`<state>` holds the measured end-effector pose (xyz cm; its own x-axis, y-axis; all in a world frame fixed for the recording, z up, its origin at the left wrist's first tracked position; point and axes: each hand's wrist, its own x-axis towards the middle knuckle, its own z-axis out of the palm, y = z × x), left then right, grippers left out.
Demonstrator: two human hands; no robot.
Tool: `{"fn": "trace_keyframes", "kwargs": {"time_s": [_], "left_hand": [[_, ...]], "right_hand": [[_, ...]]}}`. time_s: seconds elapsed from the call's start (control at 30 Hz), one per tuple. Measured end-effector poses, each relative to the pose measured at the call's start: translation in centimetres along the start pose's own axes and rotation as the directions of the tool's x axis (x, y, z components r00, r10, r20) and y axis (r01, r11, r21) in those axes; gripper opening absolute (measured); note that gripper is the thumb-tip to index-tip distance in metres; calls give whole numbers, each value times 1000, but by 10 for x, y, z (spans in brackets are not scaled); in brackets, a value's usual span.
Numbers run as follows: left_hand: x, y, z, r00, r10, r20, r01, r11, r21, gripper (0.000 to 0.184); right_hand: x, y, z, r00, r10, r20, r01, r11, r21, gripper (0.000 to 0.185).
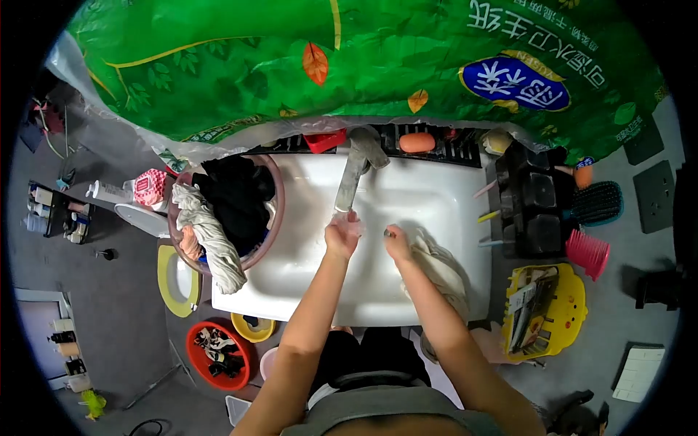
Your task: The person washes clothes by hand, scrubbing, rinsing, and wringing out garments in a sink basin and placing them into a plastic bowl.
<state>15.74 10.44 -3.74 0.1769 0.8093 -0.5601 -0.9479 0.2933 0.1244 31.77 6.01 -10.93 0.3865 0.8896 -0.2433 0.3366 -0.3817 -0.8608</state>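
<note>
Directly below the tap (350, 182), my left hand (340, 243) is closed around a small pinkish, see-through thing (349, 220), its kind unclear under the spout. My right hand (398, 245) hovers over the basin to the right, fingers curled together. A tiny dark spot shows at its fingertips, too small to name. Beside my right forearm, a wet-looking whitish cloth (440, 276) lies in the white sink (291, 291), partly hidden by that arm.
A pink-rimmed basin (280, 218) of black and white clothes stands on the sink's left. Behind the tap are orange soap (416, 142) and a red dish (324, 140). A large green pack (240, 65) spans the back. A black organizer (534, 203) and yellow basket (574, 312) are at right.
</note>
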Motion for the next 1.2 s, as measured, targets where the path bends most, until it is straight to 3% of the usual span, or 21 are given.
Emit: {"fn": "trace_keyframes", "kwargs": {"time_s": [0.07,0.1,0.13,0.17,0.2,0.3,0.4,0.47,0.53,0.57,0.7,0.77,0.8,0.83,0.87,0.9,0.93,1.03,1.13,1.17,1.2], "left_hand": [[4,6,-29,986,-155,-55,162,971,175,22],[-3,7,-29,957,-125,-263,187,956,225,18],[52,31,-135,683,-435,587,460,880,117,21],[9,21,-84,979,-9,201,-27,984,174,26],[-39,11,-26,866,421,-269,-191,777,600,32],[-66,26,6,717,567,406,-465,-45,884,46],[-55,28,26,700,408,585,-588,-136,798,49],[-48,24,33,914,121,387,-404,205,892,46],[-46,-3,22,928,162,334,-371,452,811,47],[-41,-10,9,941,177,290,-340,491,802,48],[-33,-12,-33,982,-7,-187,82,915,395,19],[-23,-8,-59,969,15,-247,70,941,332,14],[-18,-7,-73,960,24,-279,63,952,298,12],[-6,-9,-92,927,163,-339,-2,904,429,20],[-2,-10,-102,898,342,-276,22,592,805,30],[5,-13,-123,823,563,72,5,-133,991,38],[11,-17,-141,747,468,472,94,-777,622,45],[30,-19,-133,660,662,356,339,-685,645,58],[57,-43,-125,521,743,420,269,-610,745,65],[43,-35,-68,954,273,-125,232,-402,886,68],[72,-65,-104,890,343,301,25,-696,718,67]], "right_hand": [[2,31,13,931,-360,-61,259,767,-587,31],[-1,11,5,967,-247,62,237,788,-568,41],[0,10,10,964,-261,43,230,747,-624,42],[3,15,17,961,-275,26,220,703,-677,43],[3,20,23,957,-288,12,207,656,-726,44],[9,10,22,974,75,214,109,672,-732,43],[-3,17,40,956,125,266,131,629,-767,42],[-17,20,46,966,26,258,162,717,-678,40],[-31,8,40,990,-31,137,93,875,-475,35],[-31,-2,31,993,87,82,-55,943,-329,38],[16,51,32,955,39,-293,-46,999,-17,43],[40,47,28,922,177,-345,-148,983,108,42],[66,91,53,859,284,-426,-119,920,374,29],[77,110,55,865,349,-359,-151,865,478,28],[77,111,55,867,385,-316,-161,817,554,28],[77,111,54,867,419,-271,-173,762,624,27],[62,89,50,866,431,-253,-163,723,671,27],[26,13,30,858,486,-166,-194,606,771,29],[24,11,25,873,479,-89,-197,514,835,39],[23,0,19,881,464,-88,-174,491,854,44],[20,-11,14,888,451,-87,-152,466,871,48]]}}
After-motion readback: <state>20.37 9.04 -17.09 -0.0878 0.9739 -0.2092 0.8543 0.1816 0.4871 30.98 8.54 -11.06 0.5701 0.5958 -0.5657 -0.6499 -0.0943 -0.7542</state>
